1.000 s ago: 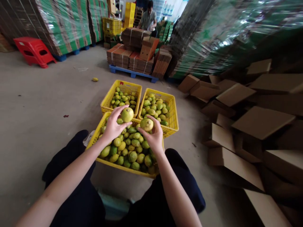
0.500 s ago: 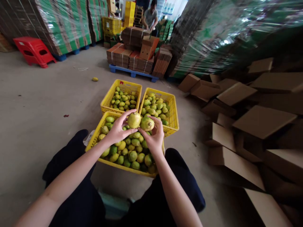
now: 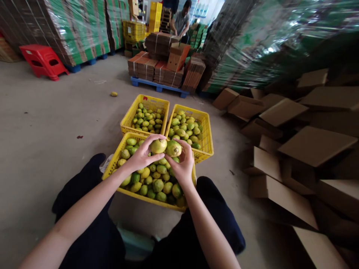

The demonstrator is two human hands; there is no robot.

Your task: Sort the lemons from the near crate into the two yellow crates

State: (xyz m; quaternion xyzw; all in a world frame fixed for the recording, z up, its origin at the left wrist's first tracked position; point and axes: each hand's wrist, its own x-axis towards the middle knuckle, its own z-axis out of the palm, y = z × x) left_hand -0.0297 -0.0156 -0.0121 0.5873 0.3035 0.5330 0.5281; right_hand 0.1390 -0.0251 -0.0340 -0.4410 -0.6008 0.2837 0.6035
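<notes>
My left hand (image 3: 144, 154) is closed around a yellowish lemon (image 3: 158, 146), thumb below and fingers above. Side by side with it, a greener lemon (image 3: 173, 148) sits in the grip of my right hand (image 3: 183, 161), its stem end facing me. Both fruits are held up over the near yellow crate (image 3: 121, 191), which is full of green and yellow lemons (image 3: 158, 185). Beyond it stand a far left crate (image 3: 127, 116) and a far right crate (image 3: 206, 135), each with more lemons inside.
Cardboard boxes (image 3: 316, 145) lie heaped on the right. One stray lemon (image 3: 113, 94) is on the floor, left of the crates. Flattened cartons are stacked on a blue pallet (image 3: 159, 88); a person (image 3: 181, 21) works behind them. A red stool (image 3: 43, 61) stands at the left.
The lemon in my left hand has turned and lowered slightly, with the left fingers shifting over its top. My right hand still holds its lemon. The whole view has shifted a little.
</notes>
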